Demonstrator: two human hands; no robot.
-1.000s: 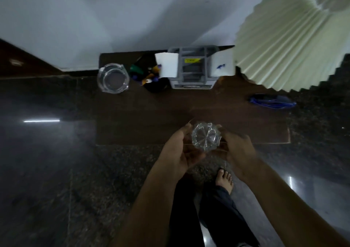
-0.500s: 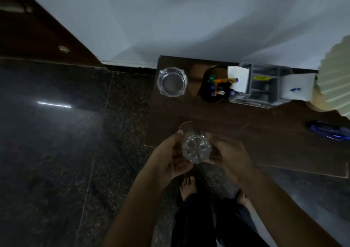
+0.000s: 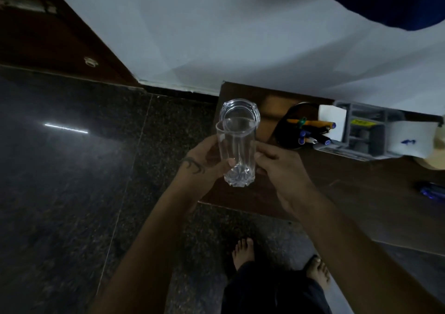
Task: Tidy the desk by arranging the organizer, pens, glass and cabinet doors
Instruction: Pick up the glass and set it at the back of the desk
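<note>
A tall clear glass (image 3: pixel 237 153) with a faceted base is held above the left end of the dark wooden desk (image 3: pixel 337 183). My left hand (image 3: pixel 204 162) grips its left side and my right hand (image 3: pixel 279 166) grips its right side near the base. Its mouth points away from me, towards the wall. Behind it a round clear glass ashtray (image 3: pixel 243 111) rests on the desk's far left corner. A black pen holder (image 3: pixel 301 130) with several coloured pens stands to the right. Beside that sits a grey desk organizer (image 3: pixel 366 130) whose two white doors hang open.
A blue pen (image 3: pixel 433 191) lies at the desk's right edge. A pale lamp base (image 3: pixel 437 159) shows at far right. The white wall runs behind the desk. Dark granite floor lies left and in front, with my bare feet (image 3: pixel 243 253) below.
The glass has tipped from showing its base towards me to showing its side, and both hands have carried it up and towards the ashtray. The view has shifted left.
</note>
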